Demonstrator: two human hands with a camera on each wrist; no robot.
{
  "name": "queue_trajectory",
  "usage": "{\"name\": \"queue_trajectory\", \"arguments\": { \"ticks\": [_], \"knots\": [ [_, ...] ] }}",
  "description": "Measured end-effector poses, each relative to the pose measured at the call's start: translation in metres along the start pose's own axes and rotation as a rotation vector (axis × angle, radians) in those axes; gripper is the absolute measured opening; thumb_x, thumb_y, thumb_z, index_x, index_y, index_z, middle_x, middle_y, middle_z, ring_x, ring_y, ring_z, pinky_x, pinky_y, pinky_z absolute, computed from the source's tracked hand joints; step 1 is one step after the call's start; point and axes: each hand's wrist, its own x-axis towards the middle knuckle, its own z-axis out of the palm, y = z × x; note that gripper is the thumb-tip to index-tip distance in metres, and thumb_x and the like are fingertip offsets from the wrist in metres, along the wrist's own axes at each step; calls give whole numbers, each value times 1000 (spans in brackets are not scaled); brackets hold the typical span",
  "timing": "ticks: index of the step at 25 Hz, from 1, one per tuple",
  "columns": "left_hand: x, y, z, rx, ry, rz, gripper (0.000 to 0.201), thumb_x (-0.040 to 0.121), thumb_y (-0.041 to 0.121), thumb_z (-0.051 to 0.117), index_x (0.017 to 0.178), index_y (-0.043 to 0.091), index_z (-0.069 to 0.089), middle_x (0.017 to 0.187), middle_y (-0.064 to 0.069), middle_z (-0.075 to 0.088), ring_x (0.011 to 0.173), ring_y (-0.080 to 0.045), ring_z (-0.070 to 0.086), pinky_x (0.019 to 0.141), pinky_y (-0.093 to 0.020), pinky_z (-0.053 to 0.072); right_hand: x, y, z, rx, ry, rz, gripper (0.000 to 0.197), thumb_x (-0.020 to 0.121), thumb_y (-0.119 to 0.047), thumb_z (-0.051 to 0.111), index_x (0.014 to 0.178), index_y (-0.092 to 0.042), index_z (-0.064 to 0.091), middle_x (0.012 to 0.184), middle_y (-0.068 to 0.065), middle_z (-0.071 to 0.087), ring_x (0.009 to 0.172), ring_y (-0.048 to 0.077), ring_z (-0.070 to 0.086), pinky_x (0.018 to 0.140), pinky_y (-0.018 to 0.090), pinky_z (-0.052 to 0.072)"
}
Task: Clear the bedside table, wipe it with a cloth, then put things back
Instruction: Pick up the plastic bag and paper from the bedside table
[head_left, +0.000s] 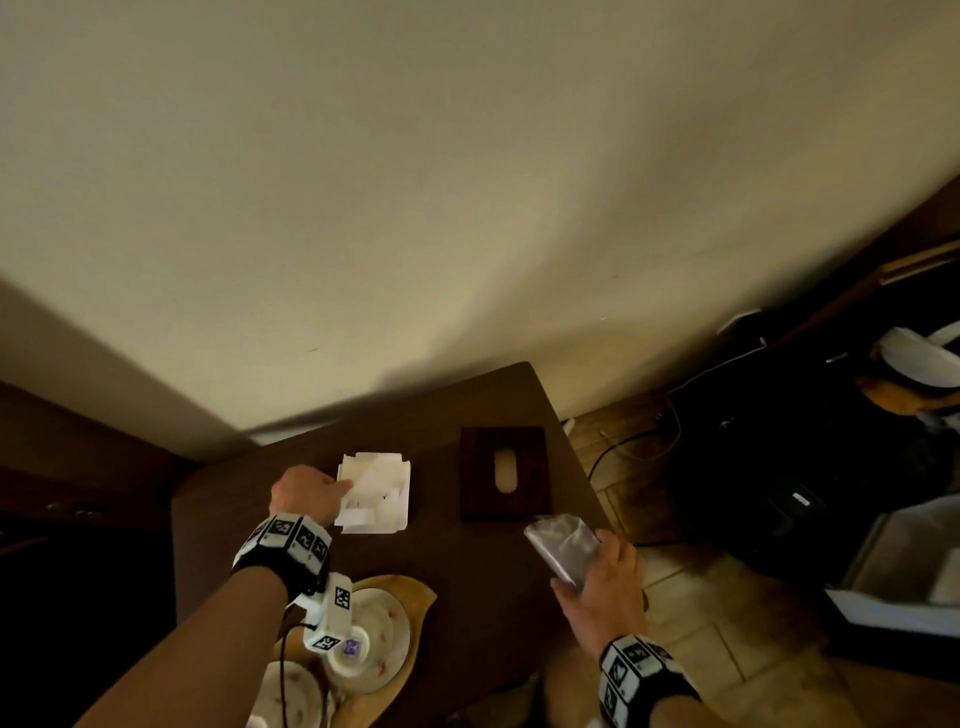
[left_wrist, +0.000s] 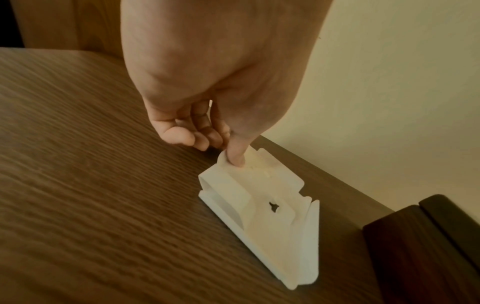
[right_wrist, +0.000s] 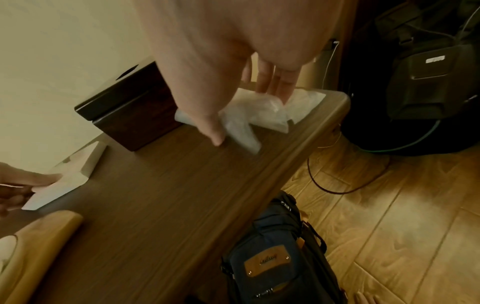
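Table (head_left: 467, 587) of dark brown wood stands against a pale wall (head_left: 467, 182), and both hands are over it. The left hand (head_left: 306, 493) reaches to a white plastic holder (head_left: 375, 493) lying near the back of the table; its grip is narrow, the thumb on top of the holder's near corner and the other fingers curled under and beside it, so the corner is pinched. Just to the right of the holder, apart from it, sits a dark wooden tissue box (head_left: 503, 473) with an oval slot in its top. The right hand (head_left: 605, 582) is at the table's right front edge, its grip closed round a clear plastic wrapper (head_left: 563, 545); in the right wrist view the thumb and fingers pinch the crumpled wrapper (right_wrist: 249, 115), which lies on the table beside the tissue box (right_wrist: 130, 111). At the near left corner rests a light wooden tray (head_left: 415, 597) carrying a patterned saucer (head_left: 387, 639) and a cup (head_left: 348, 652), partly hidden by the wrist camera. On the wood-pattern floor (right_wrist: 389, 226) beside the table stands a dark blue bag (right_wrist: 270, 257), and a black backpack (right_wrist: 428, 82) with cables lies farther right.
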Motion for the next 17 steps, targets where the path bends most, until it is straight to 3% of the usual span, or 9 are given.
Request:
{"name": "queue_trajectory", "arguments": {
  "ticks": [3, 7, 9, 11, 13, 17],
  "knots": [
    [-9, -5, -5, -55, 44, 37, 22, 95, 35, 72, 85, 16, 66, 97, -11, 71, 88, -26, 66, 78, -39, 57, 0, 2, -1, -48, -18, -32, 55, 95, -28, 75, 143, -15, 51, 137, 5, 57, 128, 23, 56, 109, 39, 54],
    [-25, -17, -19, -160, 82, 117, 22, 93, 37, 74, 103, 19, 66, 103, -2, 69, 90, -17, 64, 74, -34, 54, 3, 19, 4, 156, -107, 34, 26, 103, -30, 59, 128, -23, 60, 100, -2, 71, 85, 17, 76, 74, 41, 67],
    [-36, -20, -25, -220, 80, 172, 25, 93, 35, 75, 110, 19, 66, 107, -1, 70, 90, -13, 65, 69, -30, 53, -7, 15, -5, 333, -179, 59, 16, 106, -31, 54, 118, -24, 62, 89, 4, 75, 71, 18, 77, 60, 33, 64],
    [-51, -21, -32, -317, 64, 237, 32, 93, 31, 76, 122, 20, 66, 112, 0, 72, 95, -15, 69, 78, -35, 61, -20, 11, -17, 404, -207, 63, 12, 106, -21, 53, 110, -22, 64, 84, 6, 74, 65, 16, 71, 53, 25, 54],
    [-71, -15, -39, -390, 36, 304, 38, 93, 28, 75, 129, 22, 65, 111, 5, 72, 97, -14, 71, 80, -35, 63, -29, 14, -25, 454, -233, 46, 18, 103, -9, 50, 101, -18, 66, 77, 2, 67, 60, 12, 60, 53, 24, 44],
    [-135, 11, -51, -403, -68, 543, 24, 95, 31, 72, 118, 30, 68, 105, 10, 75, 96, -9, 73, 73, -26, 58, -50, 31, -48, 644, -326, 113, 26, 101, -5, 50, 83, -16, 65, 64, -2, 58, 53, 11, 52, 57, 31, 45]
  ]
}}
